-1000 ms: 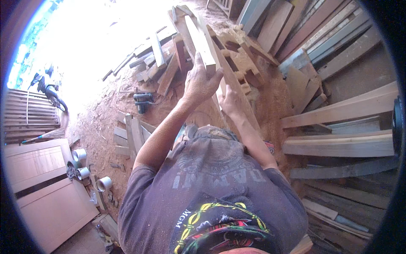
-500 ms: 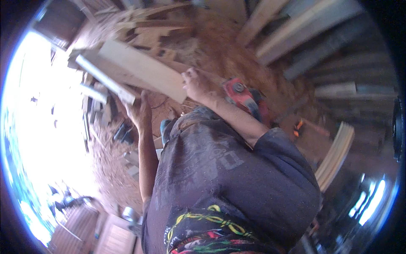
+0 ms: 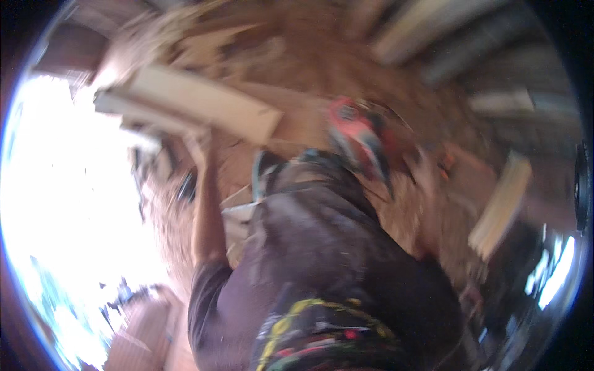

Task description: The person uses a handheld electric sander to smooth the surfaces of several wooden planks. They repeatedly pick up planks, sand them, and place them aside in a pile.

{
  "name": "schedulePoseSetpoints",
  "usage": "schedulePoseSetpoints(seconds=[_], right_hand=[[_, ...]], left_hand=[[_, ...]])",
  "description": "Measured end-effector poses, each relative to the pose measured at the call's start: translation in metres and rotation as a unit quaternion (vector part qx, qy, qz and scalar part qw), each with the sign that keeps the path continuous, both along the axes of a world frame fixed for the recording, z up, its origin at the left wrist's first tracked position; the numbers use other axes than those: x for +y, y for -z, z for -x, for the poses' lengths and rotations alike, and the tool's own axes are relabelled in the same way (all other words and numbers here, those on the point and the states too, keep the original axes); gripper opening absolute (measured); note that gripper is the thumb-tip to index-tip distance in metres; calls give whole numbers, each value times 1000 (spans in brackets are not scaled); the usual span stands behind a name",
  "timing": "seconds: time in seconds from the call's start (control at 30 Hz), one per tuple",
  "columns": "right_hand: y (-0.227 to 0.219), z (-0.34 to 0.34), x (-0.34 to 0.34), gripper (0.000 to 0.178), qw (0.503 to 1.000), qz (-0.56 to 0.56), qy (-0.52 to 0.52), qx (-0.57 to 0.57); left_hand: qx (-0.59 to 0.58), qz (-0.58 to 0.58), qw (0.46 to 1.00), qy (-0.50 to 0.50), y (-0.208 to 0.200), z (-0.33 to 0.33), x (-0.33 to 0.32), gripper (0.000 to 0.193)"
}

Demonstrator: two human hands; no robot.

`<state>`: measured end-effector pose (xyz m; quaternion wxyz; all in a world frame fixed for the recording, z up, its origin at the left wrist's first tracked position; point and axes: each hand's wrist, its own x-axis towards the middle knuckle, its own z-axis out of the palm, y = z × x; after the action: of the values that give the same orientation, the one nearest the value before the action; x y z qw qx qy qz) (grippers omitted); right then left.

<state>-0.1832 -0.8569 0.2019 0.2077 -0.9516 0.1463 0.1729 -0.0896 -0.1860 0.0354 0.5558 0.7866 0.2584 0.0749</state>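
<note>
My left hand [image 3: 199, 143] is closed around the near end of a narrow wooden board [image 3: 139, 112]. Right beside that piece lies a wider, pale wooden board [image 3: 201, 102], its near end pointing toward me. My right hand [image 3: 424, 170] is out to the right, smeared by motion, so its fingers cannot be made out. It is nearest to a small orange object [image 3: 446, 162], too blurred to name. Between my hands, past my knees, rests a red and black power tool [image 3: 354, 123] that looks like a hand planer.
Wood shavings and sawdust [image 3: 309, 49] cover the ground. Thick timbers [image 3: 427, 28] lie at the far right, and a short stack of pale wood [image 3: 501, 207] is at the right. A dark object [image 3: 187, 185] sits left of my left forearm. Bright daylight floods the left side.
My right hand has let go of the wide board and swung right, past the power tool. The narrow board now lies closer against the wide one, my left hand still at its end.
</note>
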Motion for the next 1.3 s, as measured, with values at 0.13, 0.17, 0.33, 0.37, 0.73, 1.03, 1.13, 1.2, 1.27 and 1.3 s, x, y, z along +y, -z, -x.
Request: schedulePoseSetpoints(seconds=[0.13,0.17,0.33,0.37,0.73,1.03,1.13,1.2,1.27,1.3], right_hand=[[28,69,-5,56,994,77,-52,65],[32,65,-1,56,992,88,-66,59],[16,63,-9,53,996,59,30,-56],[7,49,-13,54,993,35,72,-85],[-119,-104,300,53,890,-162,-238,-353],[-43,-138,476,61,872,-320,-358,-95],[53,-145,493,63,852,-88,-440,-271],[62,-150,513,58,876,-48,-429,-216],[65,-147,524,44,877,-58,-419,-226],[66,-144,525,41,873,-75,-413,-247]], left_hand=[[-16,54,998,-15,-28,-7,-41,86],[-7,107,994,-26,-45,-2,-45,89],[-13,119,990,-74,-45,39,-42,87],[30,94,987,-124,-32,58,-39,85],[-174,187,937,237,-199,54,-133,59],[-142,274,949,-63,-189,102,-45,24],[-166,236,949,-124,-178,114,-7,24],[-160,215,954,-136,-174,115,12,25],[-154,169,963,-143,-170,112,26,28],[-139,142,971,-131,-168,109,31,29]])
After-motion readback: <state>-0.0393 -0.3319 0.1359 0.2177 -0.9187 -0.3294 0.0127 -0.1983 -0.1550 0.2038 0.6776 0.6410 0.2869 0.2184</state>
